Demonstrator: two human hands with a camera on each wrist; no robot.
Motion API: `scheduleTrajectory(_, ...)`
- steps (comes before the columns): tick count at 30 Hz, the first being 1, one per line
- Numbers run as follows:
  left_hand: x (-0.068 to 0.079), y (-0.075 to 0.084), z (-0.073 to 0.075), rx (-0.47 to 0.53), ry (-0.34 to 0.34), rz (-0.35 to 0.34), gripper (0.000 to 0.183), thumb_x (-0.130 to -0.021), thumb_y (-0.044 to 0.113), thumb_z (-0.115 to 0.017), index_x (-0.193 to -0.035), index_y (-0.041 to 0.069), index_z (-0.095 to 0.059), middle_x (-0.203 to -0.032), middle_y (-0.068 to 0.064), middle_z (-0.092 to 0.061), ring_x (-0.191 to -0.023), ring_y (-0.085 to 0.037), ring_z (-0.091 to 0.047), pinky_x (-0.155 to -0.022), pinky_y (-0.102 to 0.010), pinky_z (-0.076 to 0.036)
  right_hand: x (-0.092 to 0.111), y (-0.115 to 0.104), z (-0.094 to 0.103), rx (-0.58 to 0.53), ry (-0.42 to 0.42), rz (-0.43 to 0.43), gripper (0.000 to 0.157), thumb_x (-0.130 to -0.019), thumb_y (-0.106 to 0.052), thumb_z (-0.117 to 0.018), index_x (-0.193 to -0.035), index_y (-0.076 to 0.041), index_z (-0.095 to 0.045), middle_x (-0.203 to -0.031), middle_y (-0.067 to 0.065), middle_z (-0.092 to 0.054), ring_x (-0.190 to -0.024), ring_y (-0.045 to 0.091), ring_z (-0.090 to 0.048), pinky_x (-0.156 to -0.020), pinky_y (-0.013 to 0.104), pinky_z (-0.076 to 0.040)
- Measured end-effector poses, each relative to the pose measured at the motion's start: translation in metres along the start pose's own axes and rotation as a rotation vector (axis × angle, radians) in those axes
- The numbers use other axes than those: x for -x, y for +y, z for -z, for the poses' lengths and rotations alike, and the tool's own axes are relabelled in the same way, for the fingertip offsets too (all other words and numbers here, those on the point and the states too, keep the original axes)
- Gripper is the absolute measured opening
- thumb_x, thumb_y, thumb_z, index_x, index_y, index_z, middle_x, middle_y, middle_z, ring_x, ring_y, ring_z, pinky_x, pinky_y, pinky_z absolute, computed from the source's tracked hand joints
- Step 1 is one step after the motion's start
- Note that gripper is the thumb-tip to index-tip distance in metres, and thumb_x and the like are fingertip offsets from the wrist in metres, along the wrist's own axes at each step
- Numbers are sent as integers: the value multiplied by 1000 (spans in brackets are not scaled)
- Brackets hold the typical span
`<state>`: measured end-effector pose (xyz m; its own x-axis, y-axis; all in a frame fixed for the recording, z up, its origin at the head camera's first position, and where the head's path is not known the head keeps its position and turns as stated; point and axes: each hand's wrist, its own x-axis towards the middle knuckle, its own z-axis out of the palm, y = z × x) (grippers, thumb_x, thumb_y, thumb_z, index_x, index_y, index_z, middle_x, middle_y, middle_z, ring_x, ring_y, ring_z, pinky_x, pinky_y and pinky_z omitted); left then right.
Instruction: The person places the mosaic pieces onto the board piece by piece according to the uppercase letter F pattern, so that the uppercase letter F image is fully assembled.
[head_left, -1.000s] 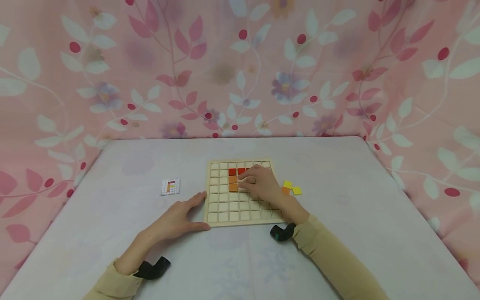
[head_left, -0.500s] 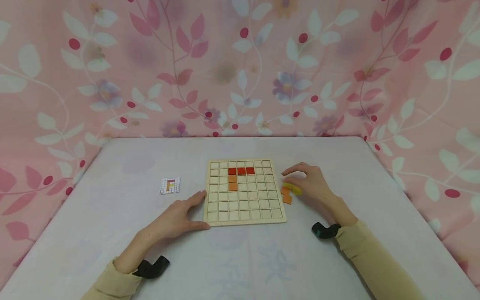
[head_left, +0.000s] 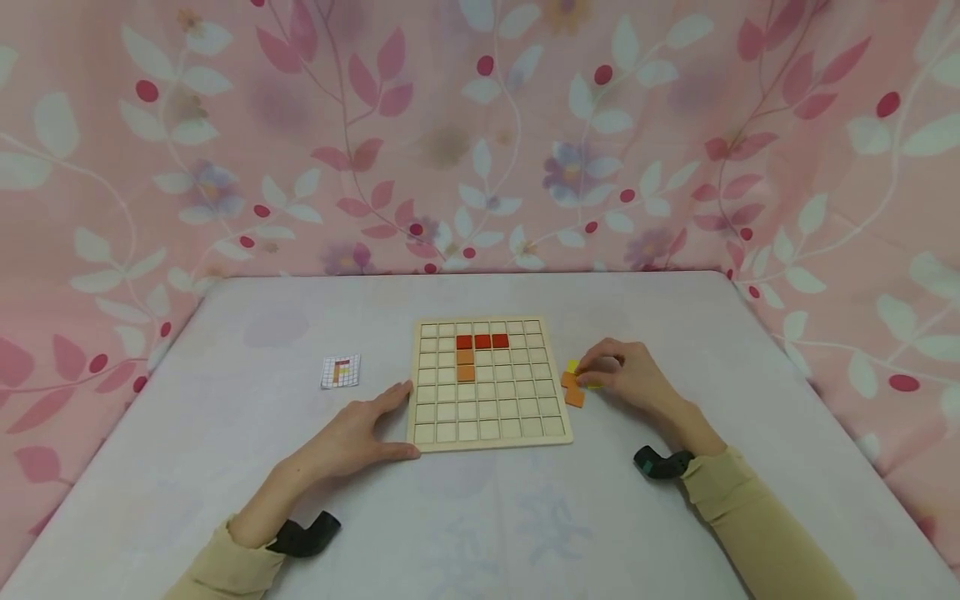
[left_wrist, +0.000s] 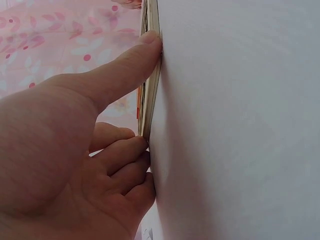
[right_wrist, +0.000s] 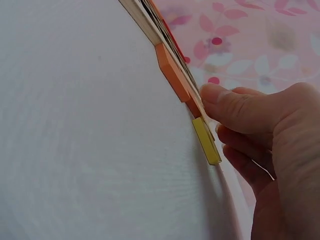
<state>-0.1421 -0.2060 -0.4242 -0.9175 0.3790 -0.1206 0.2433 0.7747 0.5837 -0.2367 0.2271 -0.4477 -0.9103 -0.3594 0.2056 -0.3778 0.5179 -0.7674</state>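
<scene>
A square wooden grid board (head_left: 498, 410) lies mid-table. Three red tiles (head_left: 483, 342) form a row in it, with two orange tiles (head_left: 466, 373) running down from the left one. My left hand (head_left: 341, 442) rests at the board's left side, thumb at the near corner and fingertips on the edge. Right of the board, my right hand (head_left: 637, 379) is over loose orange tiles (head_left: 574, 398) and yellow tiles (head_left: 573, 366), thumb and fingers bent down beside them. In the right wrist view, the yellow tile (right_wrist: 206, 142) lies flat near the fingertips; I see no tile lifted, though contact is partly hidden.
A small paper card (head_left: 341, 372) with a coloured grid pattern lies left of the board. White cloth (head_left: 487, 517) covers the table, and a pink floral curtain (head_left: 450, 142) hangs behind it. A black wrist device (head_left: 663, 462) sits by the right cuff.
My right hand has moved from over the board rightward to the loose tiles, then lowered among them. Three red tiles now show uncovered on the board. My left hand has stayed put.
</scene>
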Motion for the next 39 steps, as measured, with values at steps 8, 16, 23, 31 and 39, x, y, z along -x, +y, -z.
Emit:
scheduleTrajectory(8, -1, 2, 1, 2, -2, -4, 101, -79, 52, -80, -157, 10, -32, -159, -14, -36, -147, -33, -34, -116, -53, -34, 4, -7, 2, 12, -4, 59, 17, -78, -5, -85, -92, -5, -75, -94, 10, -73, -96, 28, -66, -99, 21, -43)
scheduleTrajectory(16, -1, 3, 1, 2, -4, 0, 101, -79, 52, -80, -157, 10, -32, -159, -14, -36, -147, -33, -35, -115, -53, -35, 9, -34, 5, 25, -14, 106, 19, -77, -3, -84, -94, -1, -75, -94, 15, -71, -97, 32, -64, -96, 22, -43)
scheduleTrajectory(23, -1, 2, 0, 8, -8, 9, 101, -79, 53, -80, -157, 11, -32, -159, -14, -36, -147, -33, -34, -115, -53, -35, 3, -1, -1, 36, -5, 132, 20, -77, -8, -86, -95, -8, -77, -95, 8, -71, -97, 28, -64, -96, 21, -42)
scheduleTrajectory(31, -1, 1, -1, -13, 5, -7, 100, -79, 53, -80, -157, 10, -33, -158, -14, -38, -146, -33, -36, -114, -53, -36, 2, 4, -1, 63, 15, 159, 21, -78, -18, -87, -97, -16, -78, -95, -3, -71, -96, 15, -63, -95, 19, -42)
scheduleTrajectory(39, 0, 1, 0, -4, 6, -11, 100, -79, 51, -81, -157, 9, -33, -158, -14, -38, -146, -33, -36, -115, -53, -36, 1, 4, -2, 117, 26, 153, 23, -77, -18, -88, -98, -15, -78, -96, -5, -71, -97, 12, -62, -95, 20, -42)
